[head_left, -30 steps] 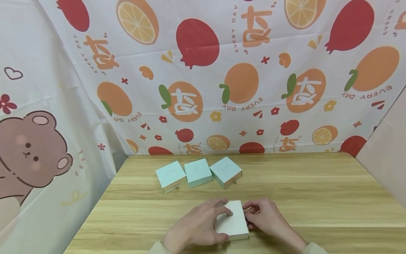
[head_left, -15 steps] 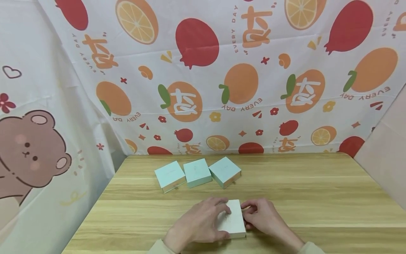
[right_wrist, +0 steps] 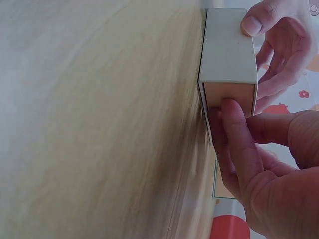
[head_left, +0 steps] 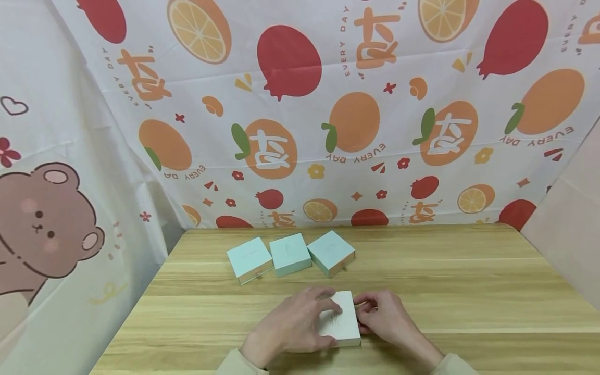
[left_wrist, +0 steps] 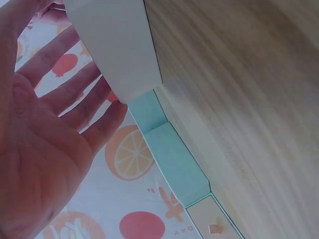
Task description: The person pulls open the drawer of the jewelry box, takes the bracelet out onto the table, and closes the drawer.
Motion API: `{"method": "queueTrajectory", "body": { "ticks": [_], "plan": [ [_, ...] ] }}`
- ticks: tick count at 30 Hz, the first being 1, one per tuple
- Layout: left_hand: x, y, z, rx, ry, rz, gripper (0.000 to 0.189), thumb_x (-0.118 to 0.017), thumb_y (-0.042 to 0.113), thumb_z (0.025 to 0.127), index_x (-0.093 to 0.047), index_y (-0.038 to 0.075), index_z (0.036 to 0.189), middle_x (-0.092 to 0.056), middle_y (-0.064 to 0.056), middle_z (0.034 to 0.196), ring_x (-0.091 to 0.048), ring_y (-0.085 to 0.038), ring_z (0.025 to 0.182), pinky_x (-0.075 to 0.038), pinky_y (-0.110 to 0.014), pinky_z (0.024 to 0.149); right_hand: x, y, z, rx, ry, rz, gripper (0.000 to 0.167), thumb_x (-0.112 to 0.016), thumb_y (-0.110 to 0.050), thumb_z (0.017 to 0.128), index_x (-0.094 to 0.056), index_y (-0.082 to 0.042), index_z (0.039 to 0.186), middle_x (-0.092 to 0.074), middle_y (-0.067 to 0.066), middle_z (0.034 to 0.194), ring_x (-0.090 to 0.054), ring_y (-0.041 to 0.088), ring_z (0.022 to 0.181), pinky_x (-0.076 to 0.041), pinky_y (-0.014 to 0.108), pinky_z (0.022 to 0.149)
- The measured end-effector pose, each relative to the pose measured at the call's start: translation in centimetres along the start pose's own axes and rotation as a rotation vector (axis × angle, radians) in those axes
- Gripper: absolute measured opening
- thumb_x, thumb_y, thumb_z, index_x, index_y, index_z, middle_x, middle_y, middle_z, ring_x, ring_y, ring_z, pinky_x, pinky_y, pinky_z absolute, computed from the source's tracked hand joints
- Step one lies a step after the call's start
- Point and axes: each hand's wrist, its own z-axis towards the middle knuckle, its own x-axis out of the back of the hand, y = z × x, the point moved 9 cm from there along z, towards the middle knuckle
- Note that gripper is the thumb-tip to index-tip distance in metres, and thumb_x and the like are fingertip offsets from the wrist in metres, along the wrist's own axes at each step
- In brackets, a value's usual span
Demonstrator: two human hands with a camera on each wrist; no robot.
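Observation:
A small white drawer box [head_left: 345,323] lies on the table in front of the person. My left hand [head_left: 300,320] grips it from the left, thumb at the near side and fingers reaching over the top and far side. In the left wrist view the palm [left_wrist: 45,149] faces the camera and fingertips meet the box. My right hand [head_left: 382,315] is at the box's right end. In the right wrist view its thumb and fingers pinch together at the peach-coloured drawer front [right_wrist: 219,94], which sits within the white sleeve; what lies between the fingertips is hidden.
Three pale mint boxes, a left one [head_left: 250,259], a middle one [head_left: 290,254] and a right one [head_left: 331,252], stand in a row farther back on the wooden table [head_left: 450,291]. A fruit-printed cloth [head_left: 300,125] hangs behind the table, and a bear-printed one at left.
The white box and both hands have shifted slightly away from the person and to the left. The right fingers stay at the box's end, and the mint boxes stay in place.

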Motion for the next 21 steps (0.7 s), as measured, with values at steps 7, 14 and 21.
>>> {"method": "queueTrajectory", "body": {
  "ticks": [7,14,21],
  "plan": [
    [-0.03,-0.04,-0.04,-0.009,0.013,-0.009,0.046,-0.082,0.05,0.078,-0.071,0.034,0.12,-0.058,0.002,0.147,-0.056,-0.021,0.135,-0.054,-0.041,0.102,-0.05,0.15,-0.01,-0.014,0.013,0.004,0.024,-0.066,0.004,0.09,-0.072,0.003,0.113,-0.07,0.006,0.086,-0.069,0.014,0.069,-0.061,0.028,0.059],
    [-0.04,-0.01,0.01,-0.013,0.016,-0.005,0.046,-0.082,0.048,0.079,-0.071,0.032,0.121,-0.058,0.003,0.147,-0.056,-0.02,0.135,-0.053,-0.039,0.104,-0.02,0.41,-0.1,-0.045,0.046,0.035,0.023,-0.067,0.005,0.089,-0.072,0.001,0.112,-0.068,0.009,0.087,-0.068,0.013,0.069,-0.061,0.028,0.059],
    [-0.02,0.01,-0.09,-0.011,0.016,-0.013,0.047,-0.082,0.049,0.078,-0.071,0.033,0.121,-0.058,0.003,0.147,-0.056,-0.021,0.134,-0.053,-0.04,0.103,-0.1,0.36,-0.25,-0.065,0.041,0.05,0.023,-0.066,0.006,0.09,-0.072,0.002,0.112,-0.068,0.01,0.09,-0.069,0.014,0.07,-0.061,0.028,0.06]
  ]
}}
